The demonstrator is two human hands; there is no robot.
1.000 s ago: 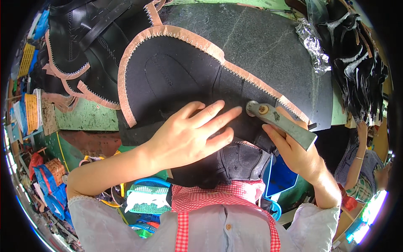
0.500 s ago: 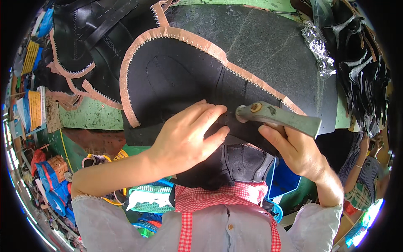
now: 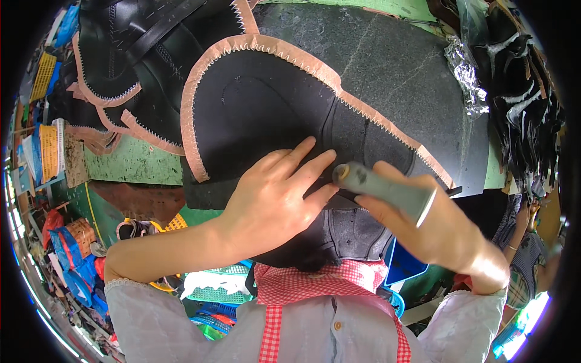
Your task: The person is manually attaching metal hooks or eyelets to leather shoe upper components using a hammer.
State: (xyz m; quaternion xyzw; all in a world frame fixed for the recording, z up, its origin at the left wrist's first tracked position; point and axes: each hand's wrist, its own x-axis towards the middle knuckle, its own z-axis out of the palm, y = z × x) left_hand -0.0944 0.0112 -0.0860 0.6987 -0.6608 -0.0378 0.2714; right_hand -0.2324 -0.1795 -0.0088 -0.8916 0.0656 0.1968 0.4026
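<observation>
A black shoe-upper piece [image 3: 260, 109], edged in tan with white zigzag stitching, lies on a dark grey board. My left hand [image 3: 272, 196] rests on its near part, fingers stretched out and spread, holding nothing. In my right hand [image 3: 445, 224] is a hammer [image 3: 387, 190], its grey metal head slightly blurred, with the striking end near my left fingertips. Most of the handle is hidden by my fingers; a short dark end sticks out to the right. The near edge of the piece is partly covered by my left hand and the hammer.
More black pieces with tan edging [image 3: 109, 97] overlap at the far left. Crumpled foil [image 3: 466, 75] lies on the board [image 3: 399, 66], beside a heap of black scraps [image 3: 526, 115]. A blue bin [image 3: 405, 263] stands below the table edge. Another person's arm [image 3: 517, 233] shows at right.
The hammer has swung round, its head now closer to my left hand. My left fingers have spread wider. The shoe-upper piece appears shifted slightly to the right in view.
</observation>
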